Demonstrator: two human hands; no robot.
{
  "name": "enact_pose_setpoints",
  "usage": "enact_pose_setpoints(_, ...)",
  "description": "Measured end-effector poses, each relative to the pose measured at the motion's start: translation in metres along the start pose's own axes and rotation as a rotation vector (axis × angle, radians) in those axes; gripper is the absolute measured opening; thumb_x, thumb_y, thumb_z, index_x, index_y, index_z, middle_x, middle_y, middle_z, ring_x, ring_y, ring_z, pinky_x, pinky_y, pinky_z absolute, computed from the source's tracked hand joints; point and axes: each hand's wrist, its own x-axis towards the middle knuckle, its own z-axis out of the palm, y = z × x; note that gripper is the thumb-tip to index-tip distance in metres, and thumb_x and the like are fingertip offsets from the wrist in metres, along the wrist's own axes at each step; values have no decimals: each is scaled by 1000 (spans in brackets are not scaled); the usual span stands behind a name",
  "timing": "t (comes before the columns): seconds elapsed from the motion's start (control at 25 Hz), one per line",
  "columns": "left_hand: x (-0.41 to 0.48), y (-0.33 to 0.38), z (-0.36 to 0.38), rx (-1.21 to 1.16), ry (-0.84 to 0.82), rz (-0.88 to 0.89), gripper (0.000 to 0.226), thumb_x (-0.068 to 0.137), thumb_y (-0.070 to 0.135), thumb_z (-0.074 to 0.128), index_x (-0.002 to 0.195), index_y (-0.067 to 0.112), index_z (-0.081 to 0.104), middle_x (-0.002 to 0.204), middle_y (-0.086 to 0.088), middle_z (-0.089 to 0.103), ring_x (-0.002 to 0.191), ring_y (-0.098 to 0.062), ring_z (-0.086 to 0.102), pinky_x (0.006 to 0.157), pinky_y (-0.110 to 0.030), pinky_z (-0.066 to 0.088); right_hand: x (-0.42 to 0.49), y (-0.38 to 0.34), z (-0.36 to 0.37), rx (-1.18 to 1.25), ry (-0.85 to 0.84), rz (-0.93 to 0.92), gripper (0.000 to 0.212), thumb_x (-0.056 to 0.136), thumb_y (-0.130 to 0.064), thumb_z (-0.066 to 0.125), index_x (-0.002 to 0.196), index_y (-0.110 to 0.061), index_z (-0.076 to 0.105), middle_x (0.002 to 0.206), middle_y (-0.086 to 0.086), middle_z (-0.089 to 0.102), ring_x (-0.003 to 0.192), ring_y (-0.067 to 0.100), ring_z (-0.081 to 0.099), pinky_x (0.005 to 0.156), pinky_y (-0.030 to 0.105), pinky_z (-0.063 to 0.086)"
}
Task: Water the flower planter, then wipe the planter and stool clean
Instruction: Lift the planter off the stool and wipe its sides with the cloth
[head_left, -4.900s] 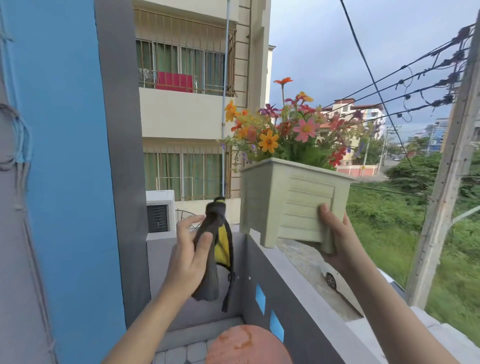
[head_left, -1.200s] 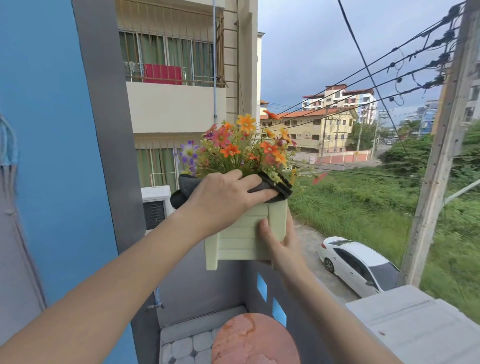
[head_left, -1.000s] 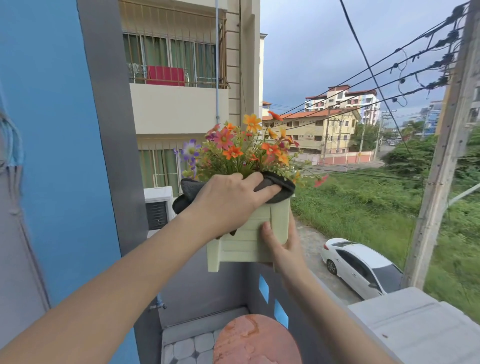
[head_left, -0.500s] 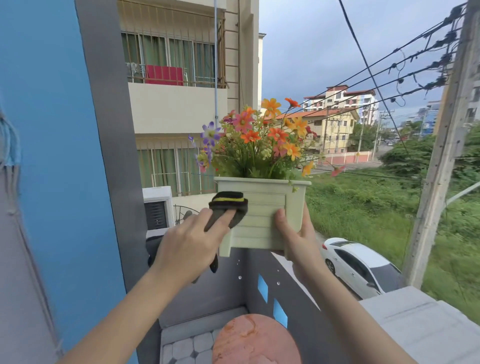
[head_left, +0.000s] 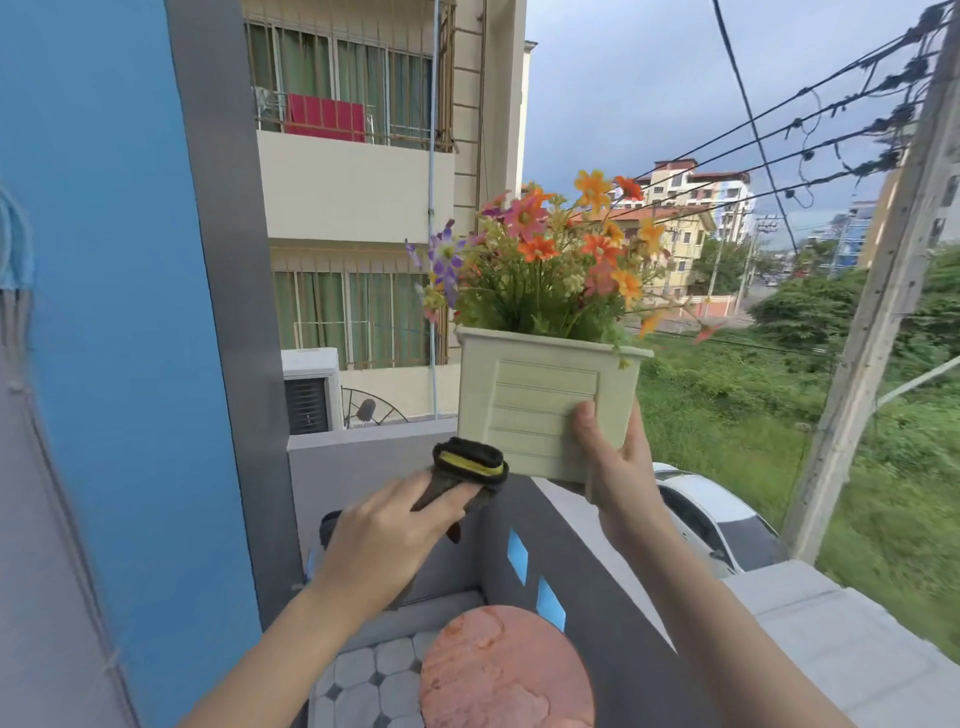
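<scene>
We've got the planter (head_left: 540, 405) up in the air above the balcony wall (head_left: 613, 566), our right hand (head_left: 615, 467) clamped on its lower right corner, thumb across the slatted front. Our left hand (head_left: 387, 530) is closed around the dark cloth (head_left: 467, 467), just below the planter's left bottom edge. The stool (head_left: 506, 670) waits underneath, near the wall's inner foot. Best bet now, we reckon: press the cloth flat, sweep along the slats, and keep that one-handed hold level over the drop.
</scene>
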Motion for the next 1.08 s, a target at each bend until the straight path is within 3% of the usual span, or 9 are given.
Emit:
enact_pose_setpoints(0.2,2,-32,15,-270,17,-207,31,98,35,35,128,39,40,102,-5,65,71,-24,65,55,-34,55,1,-3,-5,-10,3,23,38,86,-33,61,123,-32,51,103,-13,71,92,6,70,60,30,57)
enact_pose_setpoints(0.28,25,-31,8,-518,154,-493,35,100,37,30,133,40,43,117,3,62,94,-10,62,76,-20,51,-3,-1,-5,-21,7,25,37,86,-37,65,120,-35,53,109,-10,71,101,11,69,65,33,58)
enact_pose_setpoints(0.36,48,-19,-2,-1008,177,-887,33,99,37,32,131,43,35,128,25,45,109,17,49,87,-1,36,-7,2,-3,-37,-2,10,44,84,-37,61,127,-31,51,114,-10,70,107,12,67,73,37,58)
enact_pose_setpoints(0.48,65,-2,3,-1584,-9,-1034,45,82,68,37,115,48,61,130,8,58,119,-7,54,102,-31,41,-13,10,-1,-111,30,-26,50,85,-37,59,133,-28,47,116,-13,69,112,13,63,83,36,56)
enact_pose_setpoints(0.6,63,10,23,-1522,-99,-1018,70,74,80,37,127,39,56,136,4,54,129,-12,46,112,-41,30,-13,20,-13,-206,48,-18,54,84,-46,61,134,-30,47,118,-17,66,111,6,62,92,43,52)
enact_pose_setpoints(0.68,59,13,44,-1458,-119,-963,84,76,81,37,143,32,35,148,7,39,138,-10,32,116,-43,20,-12,28,-23,-294,37,13,54,80,-52,60,127,-26,49,102,-26,67,88,-5,63,79,33,54)
enact_pose_setpoints(0.76,56,20,63,-1401,-103,-919,74,81,74,35,146,40,24,151,16,32,139,-4,26,117,-43,17,-9,38,-36,-367,36,41,48,74,-58,60,111,-29,52,86,-26,64,71,-6,57,62,17,46)
enact_pose_setpoints(0.96,52,44,124,-1432,-135,-932,69,84,48,46,147,35,23,150,14,34,138,-5,30,116,-44,21,5,83,-88,-526,124,92,61,69,-67,57,113,-25,58,100,-12,67,93,10,63,75,29,50)
enact_pose_setpoints(1.08,44,60,175,-1357,-277,-946,77,73,33,54,144,41,26,133,23,53,126,-5,47,109,-41,33,15,114,-129,-531,180,150,50,67,-66,58,107,-35,56,100,-19,67,93,-5,62,78,18,50)
